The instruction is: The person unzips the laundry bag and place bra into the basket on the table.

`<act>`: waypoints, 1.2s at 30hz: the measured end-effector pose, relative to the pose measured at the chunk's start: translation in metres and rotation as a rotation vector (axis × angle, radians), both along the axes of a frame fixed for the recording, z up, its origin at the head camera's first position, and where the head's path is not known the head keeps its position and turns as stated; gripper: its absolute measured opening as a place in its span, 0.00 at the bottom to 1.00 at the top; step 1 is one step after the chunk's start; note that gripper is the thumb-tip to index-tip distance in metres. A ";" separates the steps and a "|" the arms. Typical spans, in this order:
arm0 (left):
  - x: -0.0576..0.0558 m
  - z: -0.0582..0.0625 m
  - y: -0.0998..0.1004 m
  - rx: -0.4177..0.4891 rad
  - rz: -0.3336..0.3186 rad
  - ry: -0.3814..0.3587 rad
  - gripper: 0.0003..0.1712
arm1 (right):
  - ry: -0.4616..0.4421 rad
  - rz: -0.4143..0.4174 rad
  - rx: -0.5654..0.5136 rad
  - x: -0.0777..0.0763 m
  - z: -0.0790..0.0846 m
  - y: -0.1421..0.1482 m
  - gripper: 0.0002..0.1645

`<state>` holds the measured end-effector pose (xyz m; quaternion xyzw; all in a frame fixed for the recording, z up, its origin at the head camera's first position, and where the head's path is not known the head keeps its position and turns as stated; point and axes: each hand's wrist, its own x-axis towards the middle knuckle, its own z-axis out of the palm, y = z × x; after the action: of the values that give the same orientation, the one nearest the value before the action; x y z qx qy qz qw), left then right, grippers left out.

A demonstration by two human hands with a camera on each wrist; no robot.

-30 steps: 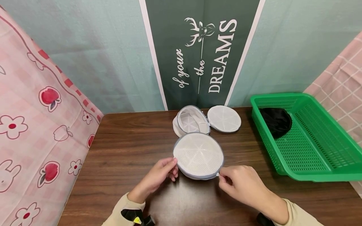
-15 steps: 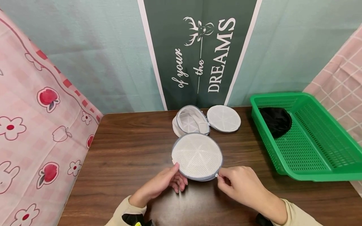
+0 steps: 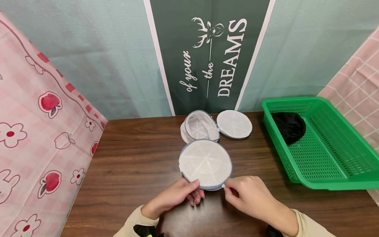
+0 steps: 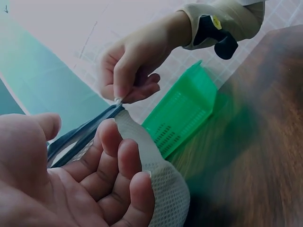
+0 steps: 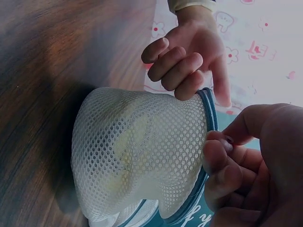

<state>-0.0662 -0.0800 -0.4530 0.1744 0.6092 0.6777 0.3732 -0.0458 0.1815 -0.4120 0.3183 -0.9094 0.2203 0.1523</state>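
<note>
Pinching right hand (image 3: 247, 196): on zip tab (image 3: 223, 186)
Left hand (image 3: 179, 194): loosely round the bag (image 3: 205, 163)
Zip (image 5: 209, 105): may jam if soft net (image 5: 102, 137) folds into it

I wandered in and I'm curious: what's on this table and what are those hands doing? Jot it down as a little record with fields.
Main item: white mesh bag, round top, blue-grey rim
Left hand: at the near edge, thumb over the rim, fingers below
Right hand: pinching the zipper pull
Behind: open mesh bag, round lid to its right
Right side: green basket holding a black item
Surface: dark wooden table
</note>
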 end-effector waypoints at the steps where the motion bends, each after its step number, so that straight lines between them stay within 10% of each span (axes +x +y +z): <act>1: 0.000 -0.001 0.002 0.002 -0.001 -0.006 0.36 | 0.000 0.005 -0.001 0.000 0.000 0.000 0.25; 36: 0.001 -0.004 0.015 0.027 0.114 -0.033 0.30 | 0.060 0.123 -0.040 -0.001 -0.006 -0.018 0.22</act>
<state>-0.0651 -0.0646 -0.4568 0.1334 0.6027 0.7088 0.3414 -0.0470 0.1632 -0.4175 0.3771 -0.8785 0.2375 0.1721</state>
